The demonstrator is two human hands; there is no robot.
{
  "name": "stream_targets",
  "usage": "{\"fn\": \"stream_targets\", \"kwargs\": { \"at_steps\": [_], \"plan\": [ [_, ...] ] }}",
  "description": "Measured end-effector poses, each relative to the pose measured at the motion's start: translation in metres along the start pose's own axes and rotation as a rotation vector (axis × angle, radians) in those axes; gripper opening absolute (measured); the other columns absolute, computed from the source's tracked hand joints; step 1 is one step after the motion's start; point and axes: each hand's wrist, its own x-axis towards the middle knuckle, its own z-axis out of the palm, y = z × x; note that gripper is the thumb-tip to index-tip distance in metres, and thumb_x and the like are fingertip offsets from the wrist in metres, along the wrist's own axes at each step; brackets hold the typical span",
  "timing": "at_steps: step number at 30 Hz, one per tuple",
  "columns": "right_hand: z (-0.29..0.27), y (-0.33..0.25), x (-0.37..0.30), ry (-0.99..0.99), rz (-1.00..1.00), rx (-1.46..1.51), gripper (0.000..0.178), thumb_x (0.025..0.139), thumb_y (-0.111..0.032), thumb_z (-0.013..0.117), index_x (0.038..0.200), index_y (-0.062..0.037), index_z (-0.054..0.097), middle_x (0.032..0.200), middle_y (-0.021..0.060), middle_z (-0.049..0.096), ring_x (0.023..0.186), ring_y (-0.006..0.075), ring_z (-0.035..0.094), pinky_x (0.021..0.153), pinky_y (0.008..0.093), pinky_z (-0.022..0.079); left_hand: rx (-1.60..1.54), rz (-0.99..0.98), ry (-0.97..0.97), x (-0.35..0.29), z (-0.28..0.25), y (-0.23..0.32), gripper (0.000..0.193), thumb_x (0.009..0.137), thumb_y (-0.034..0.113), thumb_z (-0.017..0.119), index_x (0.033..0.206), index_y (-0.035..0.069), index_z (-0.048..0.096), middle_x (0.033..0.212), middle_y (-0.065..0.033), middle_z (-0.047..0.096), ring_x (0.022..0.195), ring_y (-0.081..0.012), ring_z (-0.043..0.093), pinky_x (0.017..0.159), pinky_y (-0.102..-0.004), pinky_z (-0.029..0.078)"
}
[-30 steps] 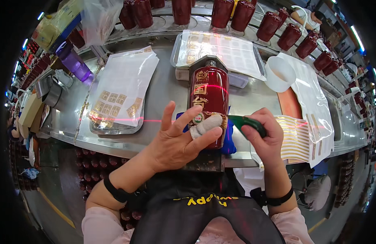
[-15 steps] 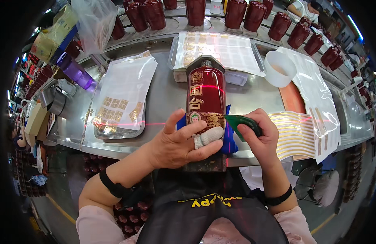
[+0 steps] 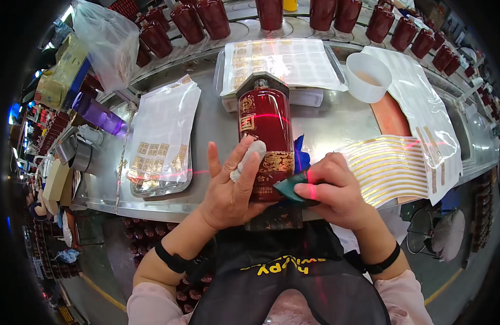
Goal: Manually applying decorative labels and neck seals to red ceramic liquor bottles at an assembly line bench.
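A dark red glazed bottle (image 3: 263,119) with gold lettering and a gold patterned band (image 3: 277,162) rests neck-away in a dark stand (image 3: 277,219) in front of me. My left hand (image 3: 226,189) lies against its left side, fingers stretched and spread; a white knitted cover (image 3: 249,159) wraps one finger. In my right hand (image 3: 336,189) is a green flat scraper (image 3: 289,189), pinched between thumb and fingers. Its tip is at the lower right of the bottle, below the gold band. Beside the bottle a blue cloth (image 3: 300,157) shows in part.
Gold sticker sheets lie on a left tray (image 3: 188,181) and a far tray (image 3: 220,76). Gold-striped strips (image 3: 390,170) and a white sheet (image 3: 423,108) are at right, near a white tub (image 3: 369,81). Red bottles (image 3: 187,23) line the conveyor behind. A purple bottle (image 3: 98,114) stands left.
My left hand has shifted from across the bottle's front to its left side, uncovering the gold band. My right hand has brought the scraper lower and further left, toward the bottle's base.
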Motion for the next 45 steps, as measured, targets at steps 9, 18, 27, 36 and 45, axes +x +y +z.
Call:
{"fn": "stream_targets", "kwargs": {
  "at_steps": [9, 18, 27, 36, 45],
  "plan": [
    [0.0, -0.005, 0.004, -0.03, -0.036, -0.071, 0.036, 0.059, -0.008, 0.072, 0.094, -0.0125, 0.067, 0.092, 0.0027, 0.056, 0.08, 0.0241, 0.052, 0.077, 0.0387, 0.037, -0.091, -0.012, 0.004, -0.008, 0.007, 0.001, 0.096, 0.08, 0.036, 0.074, 0.148, -0.004, 0.02, 0.141, -0.0245, 0.045, 0.136, -0.0406, 0.039, 0.114, -0.0596, 0.004],
    [0.038, -0.006, 0.008, 0.32, 0.831, 0.635, 0.02, 0.09, -0.017, 0.067, 0.098, -0.0002, 0.059, 0.078, 0.0037, 0.062, 0.071, 0.0053, 0.054, 0.062, 0.0238, 0.046, -0.13, 0.018, 0.013, -0.013, 0.013, -0.003, 0.082, 0.082, 0.031, 0.072, 0.147, 0.009, 0.027, 0.141, -0.0241, 0.046, 0.138, -0.0454, 0.033, 0.112, -0.063, 0.007],
    [0.028, 0.002, -0.02, 0.529, 0.956, 0.724, 0.02, 0.093, -0.02, 0.065, 0.094, -0.0015, 0.057, 0.078, -0.001, 0.059, 0.07, 0.0037, 0.05, 0.062, 0.0208, 0.044, 0.349, 0.253, -0.216, 0.013, -0.012, 0.015, 0.052, 0.088, 0.023, 0.054, 0.139, 0.019, 0.044, 0.13, -0.0103, 0.059, 0.138, -0.0275, 0.039, 0.113, -0.0604, -0.004],
    [0.019, -0.001, -0.023, 0.577, 0.926, 0.78, 0.019, 0.094, -0.02, 0.064, 0.096, -0.0025, 0.056, 0.083, -0.002, 0.058, 0.074, 0.0029, 0.05, 0.065, 0.0191, 0.044, 0.538, 0.419, -0.378, 0.046, -0.009, 0.036, 0.039, 0.086, 0.025, 0.057, 0.124, 0.017, 0.054, 0.102, -0.0013, 0.067, 0.131, -0.0216, 0.045, 0.114, -0.0621, -0.003],
    [0.01, 0.002, -0.025, 0.617, 0.902, 0.806, 0.019, 0.094, -0.019, 0.064, 0.098, -0.0027, 0.056, 0.084, -0.002, 0.059, 0.076, 0.0025, 0.051, 0.067, 0.0191, 0.044, 0.066, -0.058, -0.169, 0.025, -0.014, 0.02, 0.086, 0.077, 0.039, 0.073, 0.144, 0.003, 0.034, 0.138, -0.0246, 0.047, 0.136, -0.0398, 0.038, 0.112, -0.0624, 0.003]
  ]
}}
